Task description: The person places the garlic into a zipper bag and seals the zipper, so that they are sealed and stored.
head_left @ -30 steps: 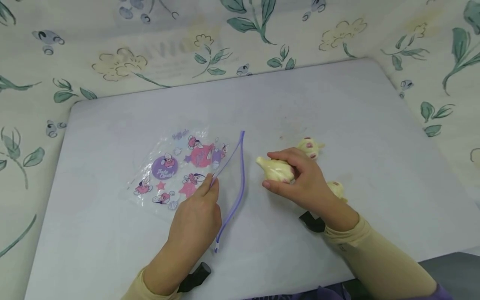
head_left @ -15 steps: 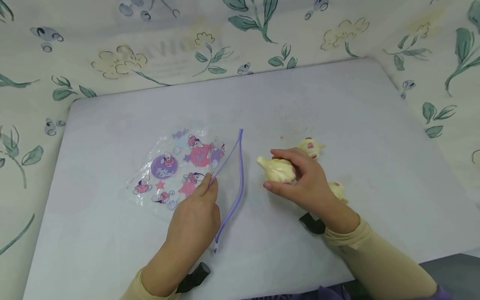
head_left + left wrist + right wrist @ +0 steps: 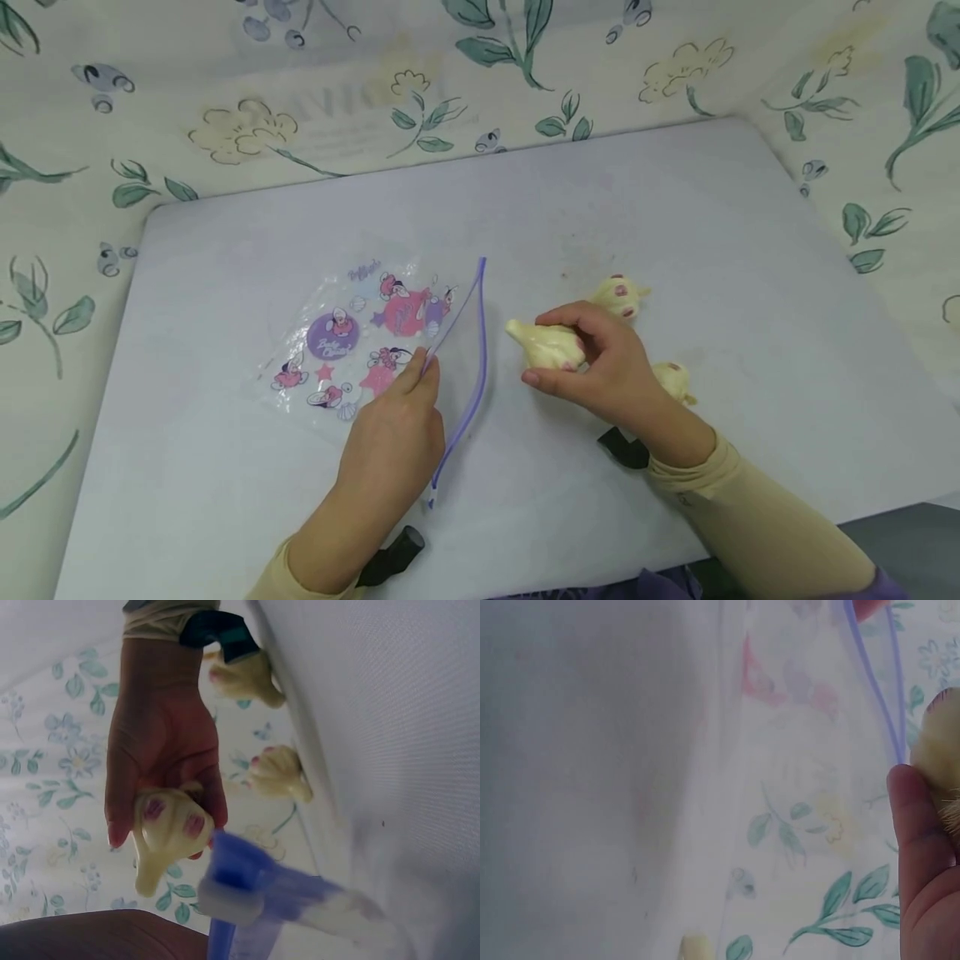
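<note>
My left hand [image 3: 393, 446] pinches one lip of a clear printed zip bag [image 3: 332, 336] between thumb and fingers. The bag's purple-edged mouth gapes toward the right, its other lip bowed away from the hand. In my right hand [image 3: 615, 375] is a garlic bulb [image 3: 550, 347], gripped between thumb and fingers just right of that mouth, stem pointing left. The bulb and the bag are apart in the head view. The left wrist view shows the bulb's pinkish patches and a whitish slider [image 3: 231, 901] on the bag's zip.
Two more garlic bulbs lie on the white table [image 3: 750, 292]: one bulb [image 3: 619, 295] beyond the right hand, another bulb [image 3: 672, 382] beside the right wrist. Black wrist straps [image 3: 393, 557] show at both wrists. Floral cloth [image 3: 240, 129] hangs behind the table.
The garlic bulb in my right hand has shifted slightly left, toward the bag's mouth. My left hand keeps its pinch on the bag's lip.
</note>
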The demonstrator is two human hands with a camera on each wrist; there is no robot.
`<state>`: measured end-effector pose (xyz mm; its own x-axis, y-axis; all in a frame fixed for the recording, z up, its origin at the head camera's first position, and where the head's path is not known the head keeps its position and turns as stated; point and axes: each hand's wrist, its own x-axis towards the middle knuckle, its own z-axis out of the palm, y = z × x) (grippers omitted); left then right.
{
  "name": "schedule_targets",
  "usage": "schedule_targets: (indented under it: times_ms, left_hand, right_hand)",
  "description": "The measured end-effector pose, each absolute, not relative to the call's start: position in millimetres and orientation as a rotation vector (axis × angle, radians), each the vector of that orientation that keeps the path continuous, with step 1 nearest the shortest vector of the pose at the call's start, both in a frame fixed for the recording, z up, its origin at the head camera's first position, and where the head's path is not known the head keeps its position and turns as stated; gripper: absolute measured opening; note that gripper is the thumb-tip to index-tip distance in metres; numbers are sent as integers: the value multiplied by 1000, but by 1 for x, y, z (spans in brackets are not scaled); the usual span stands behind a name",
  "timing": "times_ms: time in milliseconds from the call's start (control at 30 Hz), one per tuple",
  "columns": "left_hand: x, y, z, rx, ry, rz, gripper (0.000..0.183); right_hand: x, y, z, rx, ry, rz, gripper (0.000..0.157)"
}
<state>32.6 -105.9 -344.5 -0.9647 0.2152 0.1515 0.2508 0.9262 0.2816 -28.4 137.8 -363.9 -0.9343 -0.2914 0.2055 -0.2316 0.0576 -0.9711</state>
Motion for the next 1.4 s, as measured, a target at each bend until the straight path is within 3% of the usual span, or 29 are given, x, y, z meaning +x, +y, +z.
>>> schedule_targets:
  times_ms: [500, 700, 967, 1400]
  left_hand:
    - [32, -101, -343, -371, -2976, -440, 46]
    - [32, -101, -343, -358, -2989, -419, 46]
    - [33, -100, -343, -349, -2996, -418, 46]
    - [34, -99, -342, -354, -2997, -418, 47]
  right_hand:
    - [-20, 125, -367, -767, 2397, -1887, 67]
    - [-18, 121, -366, -620, 2336, -1833, 72]
    - [-15, 118, -361, -437, 2247, -1826, 62]
    - [-13, 116, -371, -765, 2576, -1699, 62]
